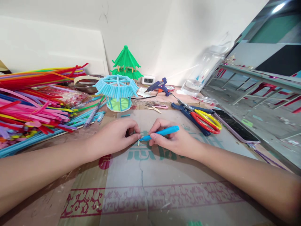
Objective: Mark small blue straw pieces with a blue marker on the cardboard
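Note:
My right hand (pixel 172 139) grips a light blue craft knife (pixel 162 132) like a pen, its tip pointing left and down at the cardboard. My left hand (pixel 117 136) pinches a small pale stick piece (pixel 138 142) against the cardboard sheet (pixel 150 188), right where the knife tip meets it. Both hands rest in the middle of the work surface. Behind them stands a light blue straw pavilion model (pixel 117 91), and further back a green one (pixel 126 64).
A big heap of coloured straws (pixel 30 103) fills the left. Scissors with red and yellow handles (pixel 205 121), blue pliers (pixel 188 113), a phone (pixel 235 127), a blue glue gun (pixel 160 86) and a small digital clock (pixel 148 80) lie to the right and back.

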Demonstrator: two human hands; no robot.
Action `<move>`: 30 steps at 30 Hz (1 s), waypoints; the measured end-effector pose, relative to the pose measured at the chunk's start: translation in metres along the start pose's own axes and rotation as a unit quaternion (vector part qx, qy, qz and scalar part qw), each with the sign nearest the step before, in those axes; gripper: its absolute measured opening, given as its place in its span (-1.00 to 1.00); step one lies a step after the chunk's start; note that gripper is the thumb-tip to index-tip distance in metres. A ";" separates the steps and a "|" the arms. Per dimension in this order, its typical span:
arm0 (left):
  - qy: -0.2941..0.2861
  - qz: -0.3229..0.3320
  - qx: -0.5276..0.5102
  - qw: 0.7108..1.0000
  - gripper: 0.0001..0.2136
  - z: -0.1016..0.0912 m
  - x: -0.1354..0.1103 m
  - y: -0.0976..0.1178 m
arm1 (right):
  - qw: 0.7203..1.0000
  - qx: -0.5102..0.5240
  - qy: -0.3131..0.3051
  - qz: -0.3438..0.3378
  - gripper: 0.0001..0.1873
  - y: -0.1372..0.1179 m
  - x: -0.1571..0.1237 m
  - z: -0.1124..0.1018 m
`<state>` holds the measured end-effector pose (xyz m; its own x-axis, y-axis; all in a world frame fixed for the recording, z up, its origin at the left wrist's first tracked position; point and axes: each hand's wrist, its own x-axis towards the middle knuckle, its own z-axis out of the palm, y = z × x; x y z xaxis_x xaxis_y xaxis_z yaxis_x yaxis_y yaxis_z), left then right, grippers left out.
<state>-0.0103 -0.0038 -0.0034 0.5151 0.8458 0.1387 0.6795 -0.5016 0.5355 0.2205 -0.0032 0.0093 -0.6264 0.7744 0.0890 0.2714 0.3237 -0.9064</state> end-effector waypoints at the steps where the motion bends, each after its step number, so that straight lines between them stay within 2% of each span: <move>1: -0.001 -0.002 -0.001 1.000 -0.80 0.000 0.000 0.000 | 1.000 0.001 -0.002 0.000 -0.80 0.000 0.000 0.000; 8: -0.002 -0.001 -0.004 1.000 -0.81 -0.001 -0.001 0.002 | 0.998 0.038 -0.044 0.023 -0.86 -0.003 -0.004 0.000; 15: 0.005 0.004 0.004 1.000 -0.81 -0.002 0.000 0.002 | 1.000 -0.011 0.011 -0.004 -0.81 0.000 0.000 0.001; 22: -0.001 0.006 0.000 1.000 -0.82 -0.002 0.000 0.003 | 0.999 0.037 -0.037 0.014 -0.86 -0.002 -0.003 0.001; 30: 0.005 0.010 -0.002 1.000 -0.81 -0.001 0.000 0.001 | 1.000 -0.009 0.004 -0.015 -0.81 0.001 0.000 0.001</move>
<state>-0.0099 -0.0041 -0.0021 0.5241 0.8369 0.1580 0.6660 -0.5184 0.5364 0.2195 -0.0033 0.0081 -0.6289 0.7684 0.1190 0.2658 0.3563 -0.8958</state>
